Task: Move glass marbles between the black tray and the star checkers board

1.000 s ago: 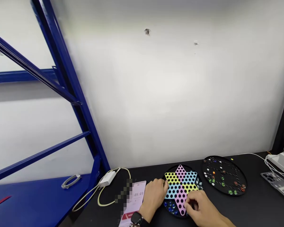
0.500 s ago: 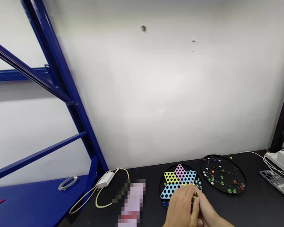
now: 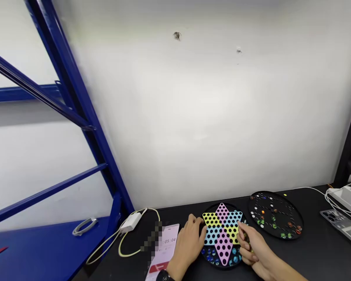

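Note:
A Chinese checkers board [image 3: 224, 246], a star with pink, yellow and blue points full of holes, sits in a round black tray [image 3: 199, 255]. Around its lower points lie several blue and teal marbles [image 3: 212, 255]. My left hand [image 3: 190, 238] is at the tray's left edge, fingers apart and bent, thumb by the blue point; it appears to hold nothing. Over the right side of the board, my right hand [image 3: 253, 248] is curled closed round marbles, with yellow-green glints showing between thumb and fingers. How many it holds is hidden.
A second round black tray [image 3: 298, 218] with scattered marbles and small pieces stands to the right. A phone [image 3: 167, 242] showing a timer lies left of my left arm. Farther out are a white adapter with cable [image 3: 130, 221] and another phone [image 3: 343, 224] beside a power strip.
My hands were cupped together over the lower right of the board. They have parted: the left moved to the tray's left edge, while the right stays at the right, curled round marbles.

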{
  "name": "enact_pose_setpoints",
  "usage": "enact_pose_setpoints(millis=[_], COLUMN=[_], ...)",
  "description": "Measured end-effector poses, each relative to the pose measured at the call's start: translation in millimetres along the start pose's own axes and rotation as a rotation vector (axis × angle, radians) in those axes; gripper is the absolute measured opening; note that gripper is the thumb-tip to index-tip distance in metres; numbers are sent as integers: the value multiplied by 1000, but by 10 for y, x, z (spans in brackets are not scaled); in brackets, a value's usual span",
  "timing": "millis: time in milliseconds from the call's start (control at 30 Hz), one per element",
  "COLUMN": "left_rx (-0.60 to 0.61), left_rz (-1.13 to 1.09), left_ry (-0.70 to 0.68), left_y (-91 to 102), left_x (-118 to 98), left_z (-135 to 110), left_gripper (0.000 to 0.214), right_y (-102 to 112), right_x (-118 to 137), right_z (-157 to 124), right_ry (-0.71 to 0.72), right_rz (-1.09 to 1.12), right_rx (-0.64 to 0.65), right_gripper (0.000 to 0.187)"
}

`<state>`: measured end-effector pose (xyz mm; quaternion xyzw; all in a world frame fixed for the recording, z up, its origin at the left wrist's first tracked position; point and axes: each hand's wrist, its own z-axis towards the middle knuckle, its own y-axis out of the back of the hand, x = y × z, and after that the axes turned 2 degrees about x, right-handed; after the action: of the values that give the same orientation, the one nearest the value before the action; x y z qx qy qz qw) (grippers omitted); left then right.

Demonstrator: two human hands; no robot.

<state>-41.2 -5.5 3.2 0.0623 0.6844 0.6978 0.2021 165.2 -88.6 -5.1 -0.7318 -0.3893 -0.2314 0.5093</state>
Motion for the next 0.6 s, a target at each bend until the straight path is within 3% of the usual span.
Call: enact_pose_setpoints(millis=[400,600], left_rx=[-8,-162], left_rz=[13,-33], left_ry=[-2,-23], left_y=[-68,59], left_x=[54,-42], left_z=[8,-10], left_gripper=[39,50], right_y=[12,3], right_x=[-3,4], right_z=[-11,0], right_ry=[-65,-119], right_rz=[-43,-72], right_rx=[81,100], right_gripper=[46,47])
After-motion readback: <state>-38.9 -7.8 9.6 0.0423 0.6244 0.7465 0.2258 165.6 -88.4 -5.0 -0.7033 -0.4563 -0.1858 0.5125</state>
